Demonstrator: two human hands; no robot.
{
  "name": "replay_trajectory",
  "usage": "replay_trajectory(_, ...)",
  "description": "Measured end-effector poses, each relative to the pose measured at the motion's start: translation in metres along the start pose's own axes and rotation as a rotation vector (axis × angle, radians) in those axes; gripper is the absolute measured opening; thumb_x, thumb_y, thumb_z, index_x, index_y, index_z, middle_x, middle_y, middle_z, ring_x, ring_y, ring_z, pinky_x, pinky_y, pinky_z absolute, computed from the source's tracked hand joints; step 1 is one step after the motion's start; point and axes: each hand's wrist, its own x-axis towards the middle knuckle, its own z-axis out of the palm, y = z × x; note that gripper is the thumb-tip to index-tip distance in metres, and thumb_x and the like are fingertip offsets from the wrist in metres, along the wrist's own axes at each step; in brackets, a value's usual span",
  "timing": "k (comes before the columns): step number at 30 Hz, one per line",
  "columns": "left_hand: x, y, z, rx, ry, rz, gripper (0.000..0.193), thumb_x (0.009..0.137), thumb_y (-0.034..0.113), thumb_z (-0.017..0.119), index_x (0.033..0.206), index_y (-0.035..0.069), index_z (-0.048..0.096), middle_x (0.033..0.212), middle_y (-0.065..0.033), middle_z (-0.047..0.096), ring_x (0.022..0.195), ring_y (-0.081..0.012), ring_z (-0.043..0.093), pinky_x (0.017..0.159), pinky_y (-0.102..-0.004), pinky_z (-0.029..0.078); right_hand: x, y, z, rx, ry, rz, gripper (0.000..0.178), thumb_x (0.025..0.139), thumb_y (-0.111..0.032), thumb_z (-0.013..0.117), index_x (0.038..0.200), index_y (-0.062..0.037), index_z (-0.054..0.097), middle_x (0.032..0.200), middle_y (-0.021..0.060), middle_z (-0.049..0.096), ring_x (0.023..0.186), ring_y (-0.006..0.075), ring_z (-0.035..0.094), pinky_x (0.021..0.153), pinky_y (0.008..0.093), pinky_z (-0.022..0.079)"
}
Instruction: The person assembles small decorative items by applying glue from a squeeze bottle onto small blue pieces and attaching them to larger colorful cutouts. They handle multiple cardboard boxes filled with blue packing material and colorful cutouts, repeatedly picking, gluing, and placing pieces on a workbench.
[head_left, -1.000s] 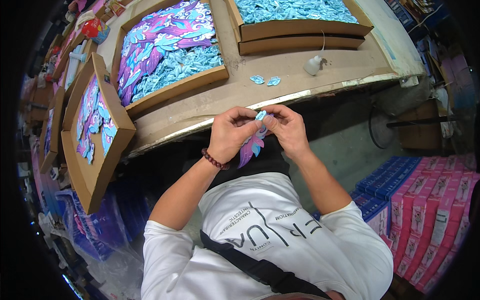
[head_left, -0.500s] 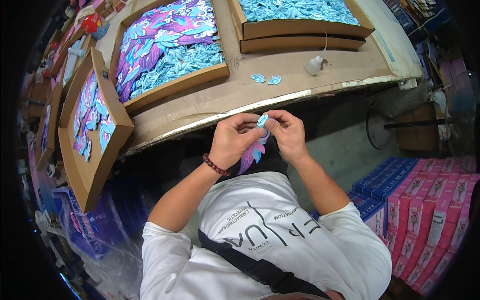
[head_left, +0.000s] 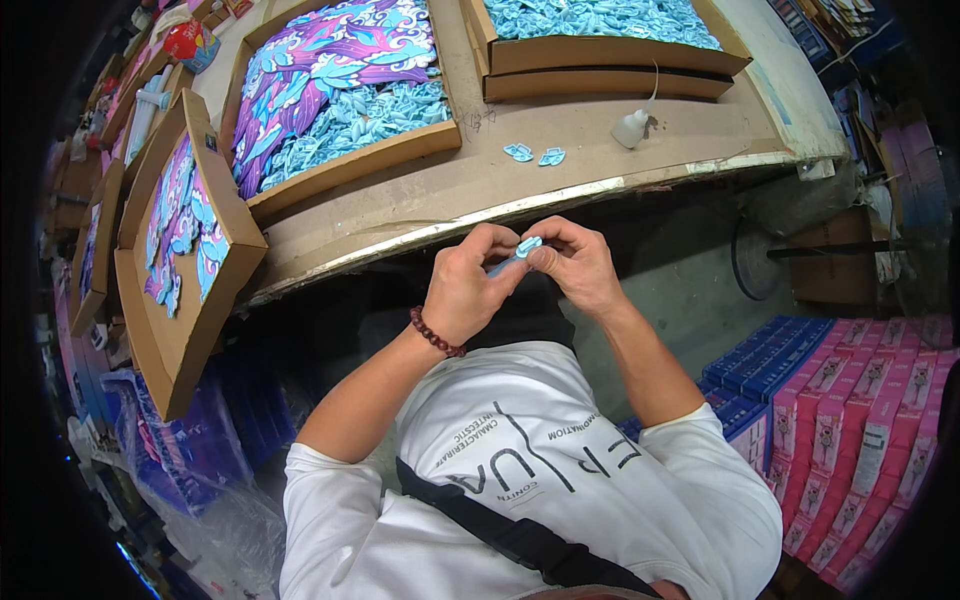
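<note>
Above my lap, just beyond the worn, whitish edge of the counter point(head_left: 480, 182), my two bare hands meet fingertip to fingertip. My right hand point(head_left: 580, 268) is pinched, thumb against forefinger, on a small light-blue part point(head_left: 529, 246), smooth and moulded in look, with a raised, elongated form. My left hand point(head_left: 466, 285) closes its thumb and fingers on a thin bluish piece point(head_left: 500, 266), seen nearly edge-on just beside the light-blue part; its remainder is hidden by my fingers. A bracelet point(head_left: 436, 333) of round, dark red beads circles my left wrist.

On the brown counter top lie two loose parts point(head_left: 552, 157), light blue and openwork in outline, side by side and apart. To their right stands a squat, whitish bottle point(head_left: 630, 129) with a long, thin spout. An open cardboard tray point(head_left: 360, 168) at the left bears flat, wavy-edged purple and blue cut-outs point(head_left: 320, 70) next to a heap of small light-blue pieces point(head_left: 370, 120). A second tray point(head_left: 620, 56), deeper on the counter, holds similar pieces, densely piled. Further left, a tilted tray point(head_left: 205, 335) of plain cardboard contains more scalloped cut-outs.
</note>
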Motion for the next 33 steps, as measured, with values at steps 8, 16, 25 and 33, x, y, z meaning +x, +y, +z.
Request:
replay_trajectory(8, 0.003, -0.013, -0.002, 0.229, 0.048, 0.348, 0.02, 0.084, 0.0, 0.066, 0.098, -0.003, 0.052, 0.077, -0.0136, 0.064, 0.063, -0.0177, 0.065, 0.054, -0.0263, 0.052, -0.005, 0.019, 0.015, -0.056, 0.189, -0.093, 0.021, 0.087, -0.016, 0.07, 0.093, 0.0017, 0.063, 0.084, 0.0027, 0.065, 0.075, 0.0075, 0.057, 0.068, 0.0214, 0.048)
replay_trajectory(16, -0.002, -0.008, -0.019, 0.317, -0.073, 0.225, 0.016, 0.084, 0.004, 0.065, 0.099, -0.002, 0.063, 0.082, -0.0121, 0.065, 0.063, -0.0202, 0.063, 0.057, -0.0303, 0.05, -0.004, 0.023, 0.019, -0.095, 0.13, -0.186, 0.019, 0.086, -0.013, 0.07, 0.096, 0.0026, 0.066, 0.092, 0.0048, 0.062, 0.082, 0.0103, 0.058, 0.073, 0.0241, 0.049)
replay_trajectory(25, -0.011, -0.005, -0.013, 0.391, 0.11, 0.489, 0.011, 0.08, 0.002, 0.064, 0.091, 0.001, 0.062, 0.076, -0.013, 0.061, 0.067, -0.0316, 0.06, 0.059, -0.0376, 0.049, -0.005, 0.01, 0.036, -0.382, 0.197, -0.406, 0.024, 0.087, -0.02, 0.069, 0.087, 0.0014, 0.059, 0.081, 0.011, 0.059, 0.071, 0.0177, 0.057, 0.064, 0.0276, 0.047)
replay_trajectory(33, -0.018, -0.001, -0.036, 0.359, 0.16, 0.453, 0.013, 0.079, 0.003, 0.064, 0.092, 0.001, 0.061, 0.075, -0.0127, 0.06, 0.066, -0.0305, 0.061, 0.057, -0.0359, 0.048, 0.002, 0.005, 0.056, -0.341, 0.159, -0.409, 0.028, 0.086, -0.026, 0.07, 0.093, 0.0002, 0.062, 0.089, 0.0081, 0.06, 0.078, 0.0132, 0.057, 0.068, 0.025, 0.047)
